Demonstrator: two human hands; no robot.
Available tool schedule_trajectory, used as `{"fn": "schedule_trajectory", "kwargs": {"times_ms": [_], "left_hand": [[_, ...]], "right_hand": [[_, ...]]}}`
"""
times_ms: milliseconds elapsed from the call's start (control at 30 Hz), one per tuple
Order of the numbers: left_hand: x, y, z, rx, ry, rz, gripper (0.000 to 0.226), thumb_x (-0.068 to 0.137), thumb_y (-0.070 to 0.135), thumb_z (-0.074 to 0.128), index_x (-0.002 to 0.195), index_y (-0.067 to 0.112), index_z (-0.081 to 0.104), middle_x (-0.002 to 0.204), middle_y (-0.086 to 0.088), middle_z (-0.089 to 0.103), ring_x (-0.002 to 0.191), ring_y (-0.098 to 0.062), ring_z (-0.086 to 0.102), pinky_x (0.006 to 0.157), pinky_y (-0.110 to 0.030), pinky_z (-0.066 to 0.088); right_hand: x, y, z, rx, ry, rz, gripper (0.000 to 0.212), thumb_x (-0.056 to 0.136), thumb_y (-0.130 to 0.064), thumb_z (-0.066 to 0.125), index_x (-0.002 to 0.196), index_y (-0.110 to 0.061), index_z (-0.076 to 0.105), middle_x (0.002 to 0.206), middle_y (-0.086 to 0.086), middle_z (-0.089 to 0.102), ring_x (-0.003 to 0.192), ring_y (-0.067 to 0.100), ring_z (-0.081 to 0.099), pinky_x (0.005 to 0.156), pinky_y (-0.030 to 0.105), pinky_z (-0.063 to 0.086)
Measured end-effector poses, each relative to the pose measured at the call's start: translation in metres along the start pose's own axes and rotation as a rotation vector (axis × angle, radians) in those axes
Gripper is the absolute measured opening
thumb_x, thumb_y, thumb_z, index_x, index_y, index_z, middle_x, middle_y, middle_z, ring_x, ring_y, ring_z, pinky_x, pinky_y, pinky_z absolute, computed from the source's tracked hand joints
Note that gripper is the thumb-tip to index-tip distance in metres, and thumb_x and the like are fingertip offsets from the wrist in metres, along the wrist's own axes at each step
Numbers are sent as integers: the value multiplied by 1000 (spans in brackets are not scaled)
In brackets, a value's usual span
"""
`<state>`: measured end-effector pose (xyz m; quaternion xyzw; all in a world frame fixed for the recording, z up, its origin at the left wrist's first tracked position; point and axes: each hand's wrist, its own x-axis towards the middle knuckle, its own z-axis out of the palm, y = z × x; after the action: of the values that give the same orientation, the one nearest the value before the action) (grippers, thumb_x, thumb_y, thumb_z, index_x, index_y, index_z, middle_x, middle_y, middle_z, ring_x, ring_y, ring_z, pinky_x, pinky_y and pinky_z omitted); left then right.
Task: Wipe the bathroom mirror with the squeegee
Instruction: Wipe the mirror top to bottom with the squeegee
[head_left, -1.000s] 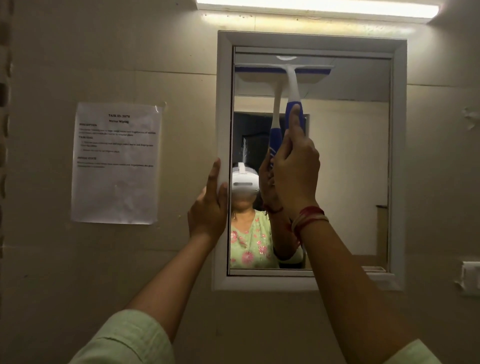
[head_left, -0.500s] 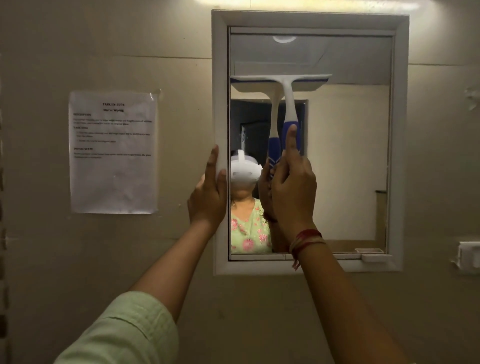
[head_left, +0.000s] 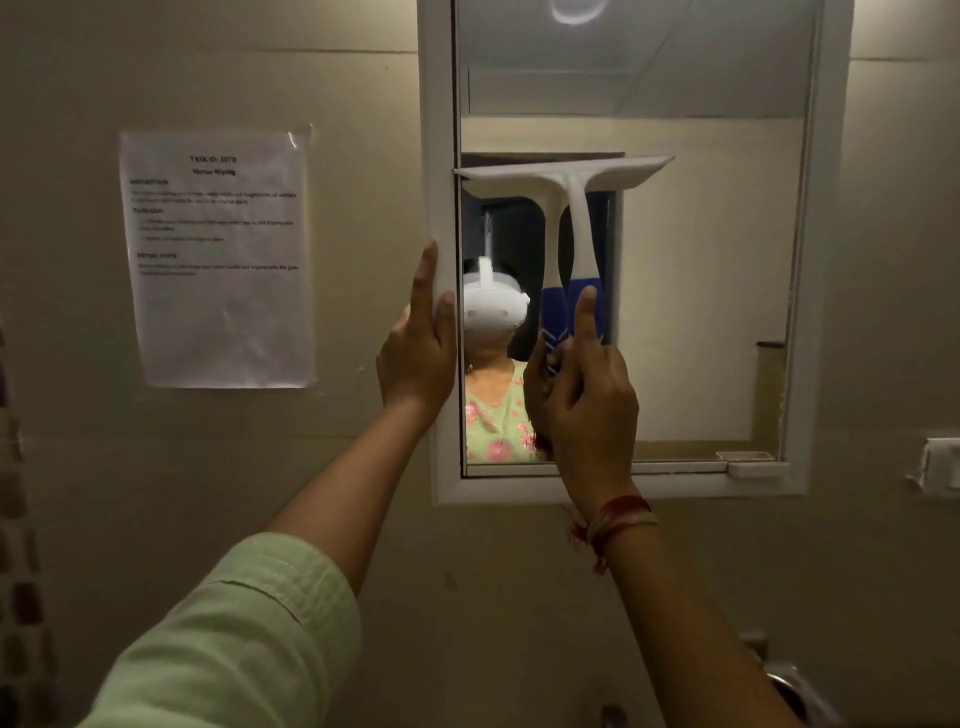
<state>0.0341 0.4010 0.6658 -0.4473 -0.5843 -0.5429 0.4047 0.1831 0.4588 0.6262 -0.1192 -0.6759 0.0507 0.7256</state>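
A white-framed bathroom mirror (head_left: 706, 291) hangs on the beige wall. The squeegee (head_left: 576, 218) has a white blade and neck and a blue grip; its blade lies across the left half of the glass at about a third of the way down. My right hand (head_left: 582, 400) is closed around the blue grip, thumb stretched up along it. My left hand (head_left: 418, 343) rests flat against the mirror's left frame edge, fingers pointing up, holding nothing. The glass reflects the squeegee and a person in a white headset.
A printed task sheet (head_left: 218, 260) is taped to the wall left of the mirror. A small white ledge (head_left: 756, 467) sits at the mirror's lower right corner. A white switch plate (head_left: 940, 467) is on the wall at the right edge.
My right hand has drawn the squeegee down the glass from near the top edge to about a third of the way down. My left hand has stayed on the frame.
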Motion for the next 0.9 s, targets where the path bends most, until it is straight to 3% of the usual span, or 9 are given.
{"fn": "schedule_trajectory", "kwargs": {"times_ms": [133, 267, 500, 600, 667, 833, 900], "left_hand": [[0, 0, 0, 7, 2, -4, 46, 100, 33, 29, 142, 35, 10, 84, -17, 63, 46, 0, 36, 45, -12, 22], [2, 0, 1, -14, 12, -8, 47, 101, 31, 27, 146, 25, 15, 66, 1, 45, 44, -2, 36, 45, -15, 24], [2, -1, 1, -30, 13, -20, 47, 101, 31, 27, 146, 24, 16, 61, 7, 41, 45, -3, 36, 45, -14, 24], [2, 0, 1, 8, 9, -24, 46, 101, 32, 27, 145, 27, 16, 79, -9, 61, 48, -1, 38, 42, -8, 26], [2, 0, 1, 15, 10, -19, 46, 101, 31, 28, 145, 24, 18, 95, -13, 65, 49, 0, 38, 44, -5, 30], [2, 1, 2, -2, 14, -7, 47, 101, 30, 28, 145, 21, 19, 88, -14, 65, 48, -1, 38, 43, -6, 29], [3, 0, 2, -9, 13, -3, 47, 101, 29, 28, 145, 21, 19, 97, -13, 66, 48, -1, 39, 45, -5, 32]], "right_hand": [[-19, 3, -1, 21, -40, 12, 58, 94, -16, 46, 139, -21, 9, 91, 19, 61, 74, 22, 60, 77, 28, 50], [-38, 5, 0, 52, -55, 24, 56, 94, -27, 40, 139, -18, 9, 88, 18, 61, 70, 21, 59, 71, 28, 53], [-69, 13, -2, 65, -77, 51, 52, 93, -30, 33, 140, -18, 14, 85, 15, 60, 67, 13, 53, 66, 24, 50], [-82, 17, -4, 52, -90, 60, 51, 93, -27, 35, 140, -19, 16, 87, 14, 61, 69, 11, 52, 67, 22, 49], [-92, 19, -4, 58, -97, 64, 51, 93, -25, 37, 140, -21, 16, 88, 15, 61, 68, 9, 49, 66, 19, 46], [-116, 25, -6, 61, -130, 83, 52, 93, -26, 36, 141, -26, 15, 84, 11, 59, 61, 6, 46, 59, 5, 36], [-125, 26, -7, 74, -136, 103, 52, 94, -27, 35, 141, -28, 13, 83, 11, 58, 60, 6, 45, 59, 6, 37]]}}
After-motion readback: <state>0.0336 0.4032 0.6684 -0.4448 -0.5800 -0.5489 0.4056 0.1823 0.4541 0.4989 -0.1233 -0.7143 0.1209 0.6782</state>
